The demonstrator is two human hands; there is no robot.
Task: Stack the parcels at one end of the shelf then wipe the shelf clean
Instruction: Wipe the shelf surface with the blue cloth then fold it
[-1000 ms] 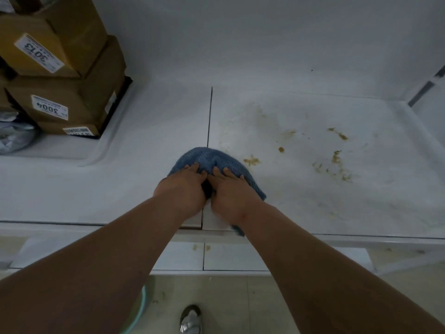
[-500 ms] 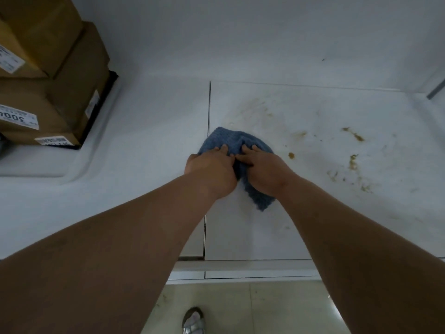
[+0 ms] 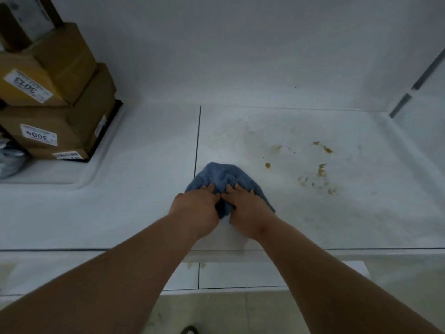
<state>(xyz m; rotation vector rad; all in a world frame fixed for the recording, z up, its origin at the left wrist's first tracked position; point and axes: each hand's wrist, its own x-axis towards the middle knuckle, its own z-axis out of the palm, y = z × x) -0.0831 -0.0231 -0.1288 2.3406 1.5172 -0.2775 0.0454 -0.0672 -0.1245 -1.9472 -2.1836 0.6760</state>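
A crumpled blue cloth (image 3: 221,175) lies on the white shelf (image 3: 144,189), just right of the dark seam between two panels. My left hand (image 3: 195,206) and my right hand (image 3: 248,208) press down on its near half side by side, fingers spread over the fabric. Brown stains (image 3: 320,169) dot the shelf to the right of the cloth. Several brown cardboard parcels (image 3: 60,121) with white number labels are stacked at the far left end.
A grey plastic mailer bag (image 3: 9,160) lies beside the stack at the left edge. The white back wall rises behind the shelf and a side wall closes its right end. A lower shelf (image 3: 240,276) and tiled floor show below the front edge.
Both hands pushed the cloth toward the back of the shelf, then drew it back toward the front edge. A stain that lay just right of the cloth no longer shows.
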